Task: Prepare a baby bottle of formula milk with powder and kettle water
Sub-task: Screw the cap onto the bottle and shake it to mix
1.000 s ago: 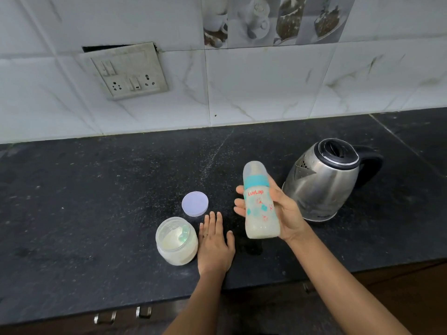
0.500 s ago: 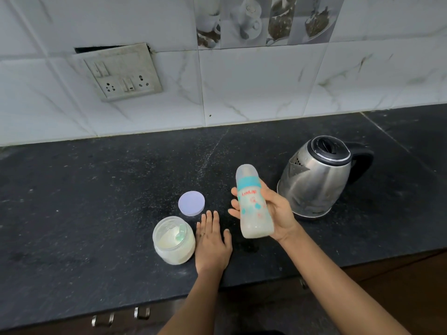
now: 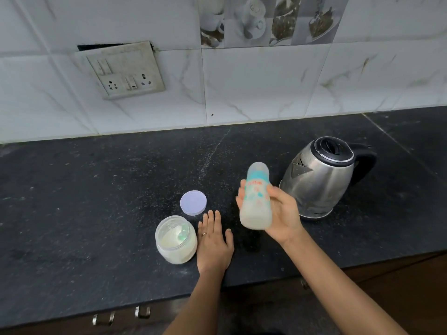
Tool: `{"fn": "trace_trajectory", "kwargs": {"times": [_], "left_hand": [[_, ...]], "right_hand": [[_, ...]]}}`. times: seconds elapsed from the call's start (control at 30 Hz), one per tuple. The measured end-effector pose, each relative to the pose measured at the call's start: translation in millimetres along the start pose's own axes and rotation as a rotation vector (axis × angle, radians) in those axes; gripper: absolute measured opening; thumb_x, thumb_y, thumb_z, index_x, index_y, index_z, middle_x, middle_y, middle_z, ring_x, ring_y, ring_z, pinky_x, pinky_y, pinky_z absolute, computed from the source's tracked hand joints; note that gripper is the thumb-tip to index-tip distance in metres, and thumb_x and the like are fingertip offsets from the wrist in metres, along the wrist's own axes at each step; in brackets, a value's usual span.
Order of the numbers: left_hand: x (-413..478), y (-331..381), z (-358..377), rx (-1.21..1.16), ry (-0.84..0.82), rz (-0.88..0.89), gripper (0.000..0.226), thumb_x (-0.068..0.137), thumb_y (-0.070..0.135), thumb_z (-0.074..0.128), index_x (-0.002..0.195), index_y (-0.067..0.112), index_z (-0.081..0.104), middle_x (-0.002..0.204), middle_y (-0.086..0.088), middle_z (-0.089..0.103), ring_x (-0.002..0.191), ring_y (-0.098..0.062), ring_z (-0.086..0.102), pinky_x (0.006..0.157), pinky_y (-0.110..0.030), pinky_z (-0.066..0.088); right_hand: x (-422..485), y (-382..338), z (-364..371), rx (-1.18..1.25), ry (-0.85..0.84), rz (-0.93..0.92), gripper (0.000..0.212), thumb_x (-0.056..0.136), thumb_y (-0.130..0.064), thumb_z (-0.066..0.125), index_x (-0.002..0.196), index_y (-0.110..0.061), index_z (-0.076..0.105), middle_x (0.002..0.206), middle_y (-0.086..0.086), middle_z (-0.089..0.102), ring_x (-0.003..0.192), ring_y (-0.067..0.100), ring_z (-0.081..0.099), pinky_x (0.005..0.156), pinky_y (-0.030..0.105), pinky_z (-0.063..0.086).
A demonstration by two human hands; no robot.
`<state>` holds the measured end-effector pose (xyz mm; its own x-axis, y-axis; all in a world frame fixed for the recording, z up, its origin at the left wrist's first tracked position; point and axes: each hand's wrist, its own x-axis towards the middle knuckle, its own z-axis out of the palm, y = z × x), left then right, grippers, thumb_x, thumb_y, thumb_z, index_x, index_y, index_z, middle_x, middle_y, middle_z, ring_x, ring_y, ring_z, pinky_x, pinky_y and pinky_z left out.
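- We see a wall socket plate (image 3: 121, 70) on the white tiles at the far left, hanging slightly askew above the black counter (image 3: 72, 189).
- Near the counter's front edge stands the open powder jar (image 3: 176, 239), clear plastic with pale powder and a greenish scoop inside.
- Just behind it, lying flat on the counter, is its round lilac lid (image 3: 193, 202), apart from the jar.
- Our left hand (image 3: 214, 243) rests palm down on the counter just beside the jar's right side, fingers straight and close together, holding nothing; a ring shows on one finger.
- Our right hand (image 3: 280, 213) is lifted above the counter and wrapped around the baby bottle (image 3: 256, 197), fingers behind and the thumb across the front.
- The bottle is capped, with a teal collar, milky liquid inside, tilted a little to the right and blurred.
- At the right, the steel kettle (image 3: 319, 177) sits on the counter with its black lid down, spout toward the bottle and handle away.
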<state>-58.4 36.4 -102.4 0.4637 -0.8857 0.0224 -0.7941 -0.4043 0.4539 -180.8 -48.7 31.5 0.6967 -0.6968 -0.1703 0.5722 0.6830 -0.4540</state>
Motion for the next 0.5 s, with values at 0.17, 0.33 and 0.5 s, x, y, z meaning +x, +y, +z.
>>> {"fn": "trace_trajectory", "kwargs": {"times": [0.17, 0.33, 0.5], "left_hand": [[0.5, -0.2, -0.3, -0.001, 0.001, -0.001, 0.079, 0.083, 0.049, 0.002, 0.153, 0.013, 0.016, 0.160, -0.006, 0.013, 0.148, -0.017, 0.004, 0.118, -0.030, -0.009], [0.3, -0.6, -0.1, -0.002, -0.007, -0.007, 0.071, 0.089, 0.045, 0.011, 0.153, 0.014, 0.016, 0.161, -0.005, 0.012, 0.148, -0.016, 0.003, 0.116, -0.028, -0.012], [0.4, -0.4, 0.3, 0.004, 0.002, -0.003, 0.080, 0.082, 0.050, 0.001, 0.153, 0.014, 0.016, 0.161, -0.005, 0.012, 0.148, -0.016, 0.004, 0.116, -0.028, -0.011]], "right_hand": [[-1.6, 3.0, -0.5, 0.009, 0.054, -0.027, 0.098, 0.053, -0.009, 0.086, 0.141, -0.007, 0.042, 0.109, 0.020, 0.065, 0.090, 0.033, 0.070, 0.078, 0.047, 0.059], [-7.2, 4.7, -5.3, -0.061, -0.050, 0.022, 0.104, 0.047, -0.004, 0.088, 0.140, -0.010, 0.040, 0.108, 0.021, 0.064, 0.088, 0.033, 0.068, 0.080, 0.049, 0.057], [1.2, 2.4, 0.5, 0.059, 0.004, -0.065, 0.068, 0.051, -0.006, 0.087, 0.115, 0.001, 0.066, 0.107, 0.022, 0.062, 0.093, 0.033, 0.070, 0.082, 0.055, 0.056]]}}
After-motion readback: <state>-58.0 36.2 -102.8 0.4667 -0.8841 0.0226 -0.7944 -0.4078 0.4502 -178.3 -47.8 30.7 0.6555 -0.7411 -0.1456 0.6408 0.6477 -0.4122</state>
